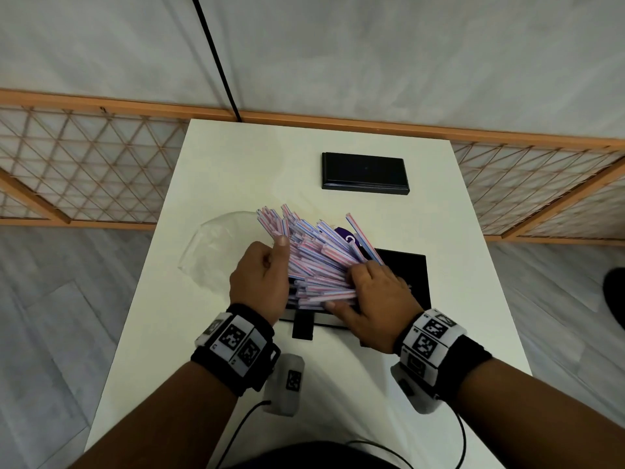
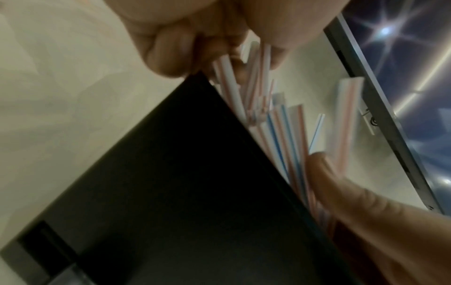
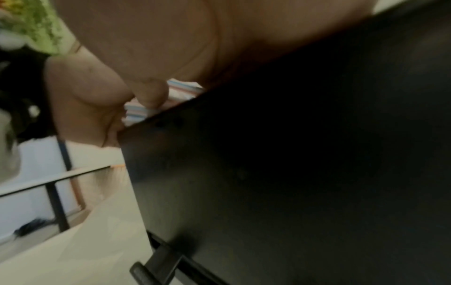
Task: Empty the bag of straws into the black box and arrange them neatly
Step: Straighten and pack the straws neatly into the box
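Note:
A loose fan of red- and blue-striped straws (image 1: 314, 252) lies heaped over the open black box (image 1: 414, 275) near the table's front. My left hand (image 1: 267, 275) grips the left side of the pile, thumb raised against the straws. My right hand (image 1: 372, 289) covers the right side with curled fingers, thumb under the straw ends. In the left wrist view my fingers (image 2: 195, 48) curl round straws (image 2: 280, 125) at the box wall (image 2: 195, 173). The right wrist view shows a fingertip (image 3: 151, 94) pinching straw ends (image 3: 136, 113) at the box rim (image 3: 292, 173).
The clear empty bag (image 1: 216, 245) lies on the white table (image 1: 236, 164) left of the pile. The black lid (image 1: 365, 172) rests flat farther back. Something purple (image 1: 345, 235) peeks out behind the straws. A black latch tab (image 1: 302, 326) sticks out from the box front.

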`<state>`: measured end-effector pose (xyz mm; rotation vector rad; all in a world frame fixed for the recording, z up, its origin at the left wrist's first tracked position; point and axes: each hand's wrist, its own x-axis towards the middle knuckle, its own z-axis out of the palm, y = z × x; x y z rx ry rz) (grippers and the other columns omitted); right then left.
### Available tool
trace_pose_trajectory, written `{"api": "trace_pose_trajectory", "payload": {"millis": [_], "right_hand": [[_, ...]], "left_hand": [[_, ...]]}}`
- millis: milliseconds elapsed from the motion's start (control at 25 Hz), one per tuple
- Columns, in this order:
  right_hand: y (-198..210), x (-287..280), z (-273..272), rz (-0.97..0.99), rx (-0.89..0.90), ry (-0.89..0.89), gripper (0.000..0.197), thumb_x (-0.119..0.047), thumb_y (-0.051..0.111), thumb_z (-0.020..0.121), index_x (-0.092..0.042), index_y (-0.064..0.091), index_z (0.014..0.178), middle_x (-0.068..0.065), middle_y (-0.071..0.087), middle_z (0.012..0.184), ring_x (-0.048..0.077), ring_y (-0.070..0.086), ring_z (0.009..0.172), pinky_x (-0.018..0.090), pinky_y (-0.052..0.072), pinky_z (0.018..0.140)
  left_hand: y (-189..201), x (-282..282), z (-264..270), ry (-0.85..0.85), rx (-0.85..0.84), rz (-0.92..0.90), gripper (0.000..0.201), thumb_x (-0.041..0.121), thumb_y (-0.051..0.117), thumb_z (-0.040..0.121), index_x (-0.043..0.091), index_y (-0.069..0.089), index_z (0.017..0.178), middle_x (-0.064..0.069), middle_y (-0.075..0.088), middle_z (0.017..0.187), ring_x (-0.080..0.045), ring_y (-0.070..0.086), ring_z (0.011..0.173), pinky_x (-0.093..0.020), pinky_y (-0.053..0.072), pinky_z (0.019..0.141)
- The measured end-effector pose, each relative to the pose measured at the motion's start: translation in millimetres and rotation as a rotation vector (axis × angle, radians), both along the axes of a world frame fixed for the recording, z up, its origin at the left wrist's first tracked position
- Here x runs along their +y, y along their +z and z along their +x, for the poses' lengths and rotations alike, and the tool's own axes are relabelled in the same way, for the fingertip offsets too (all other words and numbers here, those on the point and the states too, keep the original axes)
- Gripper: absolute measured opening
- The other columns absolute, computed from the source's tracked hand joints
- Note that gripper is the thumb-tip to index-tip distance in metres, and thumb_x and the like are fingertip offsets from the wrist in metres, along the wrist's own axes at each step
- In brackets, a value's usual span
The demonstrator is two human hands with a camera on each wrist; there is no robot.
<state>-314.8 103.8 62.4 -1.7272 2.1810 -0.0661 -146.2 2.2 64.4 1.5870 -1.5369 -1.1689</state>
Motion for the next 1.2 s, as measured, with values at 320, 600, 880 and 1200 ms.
{"api": "trace_pose_trajectory", "payload": {"millis": [320, 600, 880, 1200], "right_hand": [[-8, 3, -19, 0.008, 0.033, -0.087, 0.062, -0.076, 0.036, 0.079, -0.020, 0.051, 0.099, 0.005, 0.056, 0.102, 0.031, 0.052, 0.097, 0.041, 0.045, 0.085], [15, -12, 9, -0.013, 0.051, -0.068, 0.075, -0.084, 0.023, 0.074, -0.021, 0.043, 0.111, 0.002, 0.052, 0.115, 0.028, 0.050, 0.108, 0.045, 0.046, 0.092], [0, 9, -13, 0.034, -0.008, 0.032, 0.091, -0.096, 0.022, 0.064, -0.030, 0.047, 0.121, -0.005, 0.053, 0.119, 0.024, 0.051, 0.110, 0.039, 0.043, 0.096], [-3, -10, -1, 0.153, 0.045, 0.017, 0.105, -0.104, 0.006, 0.053, -0.029, 0.051, 0.112, 0.000, 0.062, 0.117, 0.028, 0.059, 0.112, 0.046, 0.046, 0.099]], "left_hand": [[-8, -4, -10, 0.053, 0.337, 0.211, 0.064, 0.074, 0.050, 0.083, 0.014, 0.050, 0.108, -0.002, 0.060, 0.100, -0.020, 0.058, 0.091, -0.035, 0.048, 0.084], [-9, -2, -13, 0.073, 0.402, 0.199, 0.085, 0.084, 0.046, 0.064, 0.016, 0.049, 0.113, -0.012, 0.061, 0.117, -0.027, 0.062, 0.106, -0.049, 0.051, 0.096], [-14, 0, -13, 0.029, 0.368, 0.233, 0.058, 0.078, 0.052, 0.079, 0.025, 0.055, 0.101, -0.002, 0.066, 0.104, -0.026, 0.063, 0.100, -0.039, 0.051, 0.091], [4, -7, -6, -0.124, -0.094, 0.067, 0.053, 0.066, 0.057, 0.087, 0.013, 0.058, 0.089, -0.001, 0.066, 0.083, -0.021, 0.061, 0.080, -0.032, 0.044, 0.073]]}}
